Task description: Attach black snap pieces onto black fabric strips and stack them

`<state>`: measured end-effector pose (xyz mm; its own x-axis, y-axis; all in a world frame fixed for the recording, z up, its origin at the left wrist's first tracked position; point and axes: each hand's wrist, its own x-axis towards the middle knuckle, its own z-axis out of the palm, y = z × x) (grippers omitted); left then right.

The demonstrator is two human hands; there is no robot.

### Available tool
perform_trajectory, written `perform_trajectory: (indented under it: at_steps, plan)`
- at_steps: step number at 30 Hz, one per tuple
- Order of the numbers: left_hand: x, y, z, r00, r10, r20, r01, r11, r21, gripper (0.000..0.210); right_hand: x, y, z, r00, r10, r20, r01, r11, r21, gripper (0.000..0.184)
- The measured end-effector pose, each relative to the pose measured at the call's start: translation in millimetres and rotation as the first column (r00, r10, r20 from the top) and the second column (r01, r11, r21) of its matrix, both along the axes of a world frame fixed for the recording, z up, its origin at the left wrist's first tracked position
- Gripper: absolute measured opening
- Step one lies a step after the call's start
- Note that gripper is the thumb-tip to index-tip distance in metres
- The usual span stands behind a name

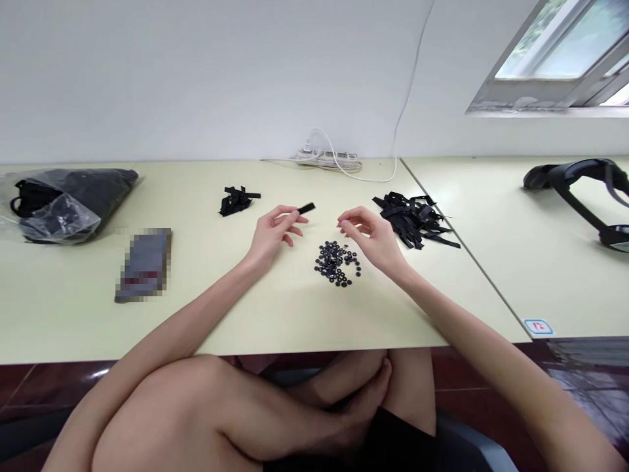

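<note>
Between thumb and finger, my left hand [271, 237] pinches a short black fabric strip [307, 208], its free end pointing right. My right hand [375, 240] has thumb and forefinger brought together; whatever sits between them is too small to make out. Below and between both hands lies a loose heap of small black round discs with holes, like snap buttons [333, 261]. A larger pile of black strips [410, 216] is just beyond my right hand. Farther back on the left is a smaller pile of black strips [237, 200].
A clear plastic bag [73, 206] with black material sits at the far left, near a blurred grey flat object [144, 265]. Against the wall is a power strip [329, 158] with a white cable. A black headset-like frame [580, 190] rests on the right tabletop.
</note>
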<state>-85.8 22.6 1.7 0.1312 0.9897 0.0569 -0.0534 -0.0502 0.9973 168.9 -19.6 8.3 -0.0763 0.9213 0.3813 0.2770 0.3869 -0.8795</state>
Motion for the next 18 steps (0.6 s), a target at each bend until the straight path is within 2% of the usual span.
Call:
perform_trajectory:
  at_steps: [4,7,9,12,16,18]
  plan:
    - [-14.5,14.8,-4.2,0.952,0.286,0.111,-0.292,0.955,0.046,0.03,6.6,9.9,-5.5,1.0,-0.019,-0.011,0.019,1.0,-0.007,0.018]
    - [-24.9,23.1,-6.5,0.909,0.392,0.143,-0.408,0.906,0.113,0.038,11.2,18.4,-8.7,0.999,-0.031,-0.026,0.031,1.0,0.003,0.019]
    - [-29.8,28.8,-9.6,0.893,0.417,0.169,-0.44,0.888,0.137,0.047,13.8,23.6,-10.4,0.999,-0.033,-0.035,0.033,0.999,0.007,0.02]
    - [-33.3,36.8,-15.1,0.874,0.445,0.196,-0.467,0.88,0.088,0.06,14.7,24.3,-10.5,0.999,-0.042,-0.013,0.043,0.999,0.022,0.024]
    - [-32.8,40.0,-16.7,0.864,0.452,0.222,-0.464,0.886,0.0,0.067,5.0,5.9,-2.0,0.994,-0.112,0.018,0.108,0.985,0.132,0.026]
    - [-31.3,38.4,-15.1,0.862,0.439,0.255,-0.456,0.89,0.01,0.067,-2.2,-5.2,5.9,0.996,-0.083,0.038,0.076,0.983,0.165,0.029]
